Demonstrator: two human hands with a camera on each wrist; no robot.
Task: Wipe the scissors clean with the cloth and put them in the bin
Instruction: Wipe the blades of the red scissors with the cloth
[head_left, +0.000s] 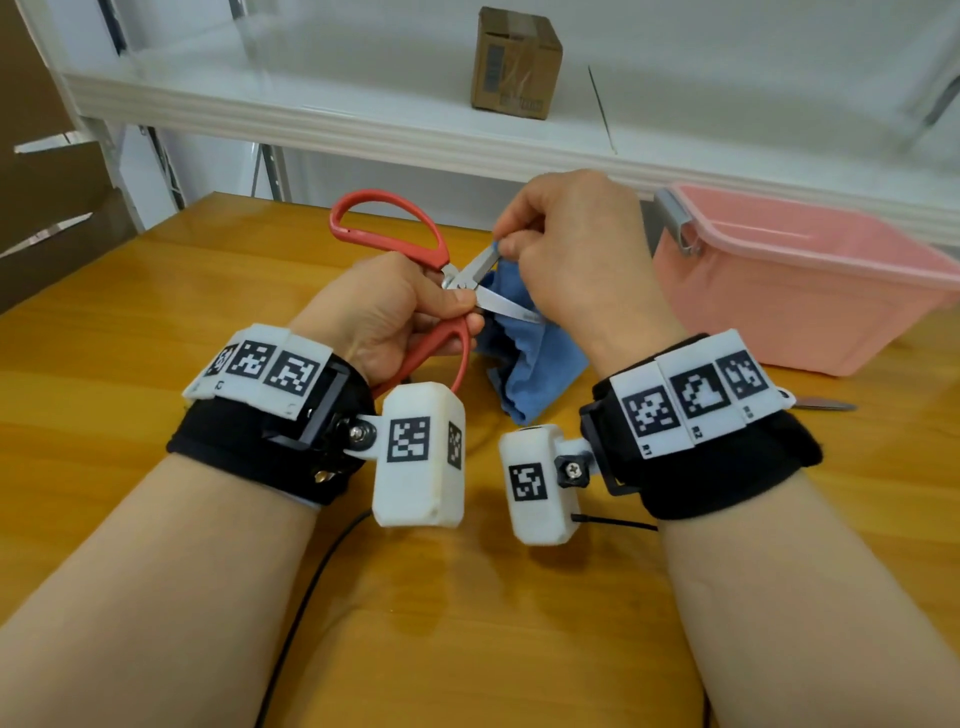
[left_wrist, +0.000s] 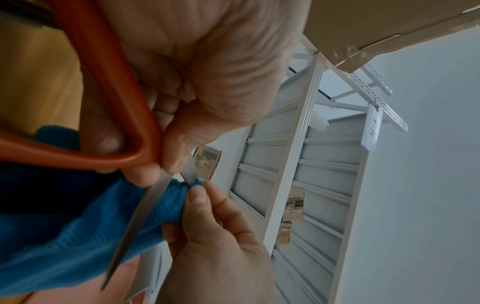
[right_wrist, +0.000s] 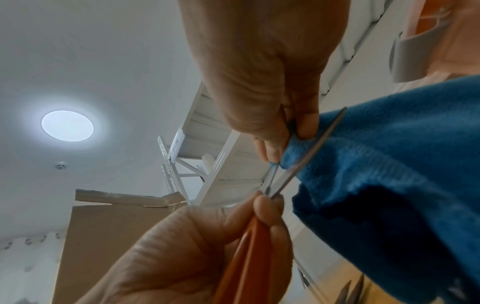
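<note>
- Scissors (head_left: 415, 270) with red handles are held above the wooden table (head_left: 156, 332), blades spread apart, one handle loop standing up on the far side and the other lying in the palm near the wrist.
- Left hand (head_left: 395, 312) grips the scissors near the pivot, its fingers curled round the near handle and its thumb pressed by the base of the near blade; the left wrist view shows the fingers (left_wrist: 168, 148) closed beside the orange-red loop (left_wrist: 116, 115).
- Right hand (head_left: 576, 254) pinches the blue cloth (head_left: 524, 358) over the far blade, thumb and forefinger closed on the fabric just right of the pivot.
- Loose cloth hangs down from that pinch between the two wrists, and its lower end seems to rest on the table.
- Near blade (left_wrist: 135, 222) lies bare across the blue fabric (left_wrist: 64, 246) in the left wrist view; the right wrist view shows the same blade (right_wrist: 309, 152) crossing the cloth (right_wrist: 389, 174) edge.
- Pink bin (head_left: 800, 275) stands on the table at the right, well apart from the scissors, with a grey clip on its left rim.
- Cardboard box (head_left: 514, 62) sits on the white shelf (head_left: 311, 104) at the far side.
</note>
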